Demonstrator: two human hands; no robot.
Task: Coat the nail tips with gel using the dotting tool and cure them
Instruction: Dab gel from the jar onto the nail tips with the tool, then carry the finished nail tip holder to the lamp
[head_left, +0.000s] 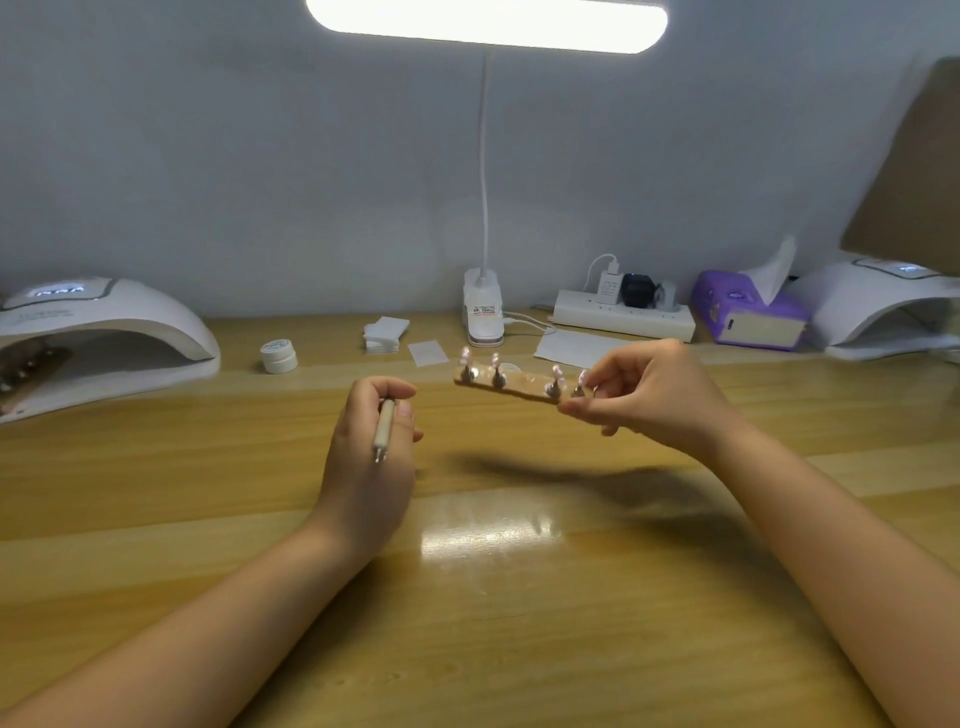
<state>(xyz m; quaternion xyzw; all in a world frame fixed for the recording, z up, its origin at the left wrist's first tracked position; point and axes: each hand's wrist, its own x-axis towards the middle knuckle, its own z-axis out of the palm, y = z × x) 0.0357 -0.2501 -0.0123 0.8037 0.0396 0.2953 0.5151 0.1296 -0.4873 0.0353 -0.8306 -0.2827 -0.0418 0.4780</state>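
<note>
My right hand (649, 395) pinches the right end of a wooden holder strip (514, 385) and keeps it lifted above the table. Several pale pink nail tips (495, 360) stand on small metal posts along the strip. My left hand (371, 441) grips the beige dotting tool (383, 430), whose metal point faces back toward me. A small white gel jar (279, 356) sits on the table at the back left. A white curing lamp (98, 338) stands at the far left, with another holder strip (31, 371) inside its opening.
A second curing lamp (883, 306) stands at the far right beside a purple tissue box (748, 312). Behind the strip are a clip-on desk lamp (483, 312), a power strip (623, 314), stacked white wipes (385, 333) and loose paper sheets (571, 347). The wooden table (493, 597) reaches toward me.
</note>
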